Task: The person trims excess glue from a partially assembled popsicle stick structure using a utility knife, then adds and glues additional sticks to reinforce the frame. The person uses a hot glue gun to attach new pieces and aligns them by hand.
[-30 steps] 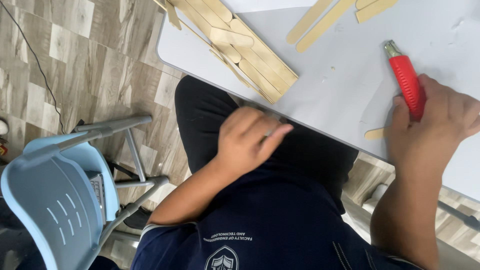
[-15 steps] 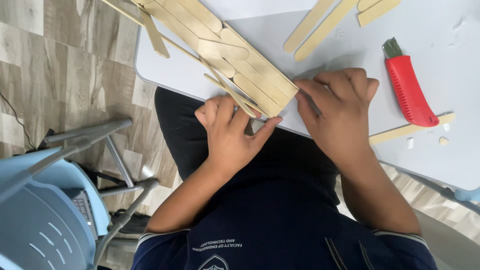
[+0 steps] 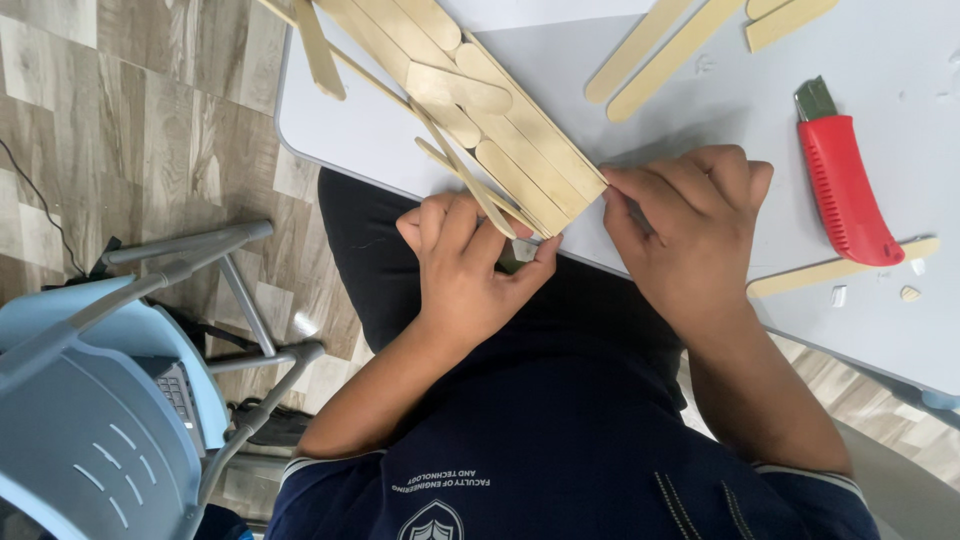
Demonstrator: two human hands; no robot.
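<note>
A flat panel of glued wooden craft sticks lies slanted across the near edge of a white table. My left hand grips the panel's near end from below the table edge, fingers curled round thin sticks that jut out. My right hand pinches the panel's near right corner with thumb and fingertips. A red utility knife lies on the table just right of my right hand, untouched.
Loose wooden sticks lie at the far side of the table, another stick under the knife, small wood chips beside it. A light blue plastic chair with grey metal legs stands at my left on wood-pattern flooring.
My right hand let go of the red knife and moved left onto the stick panel. My left hand rose from my lap to the panel's near end.
</note>
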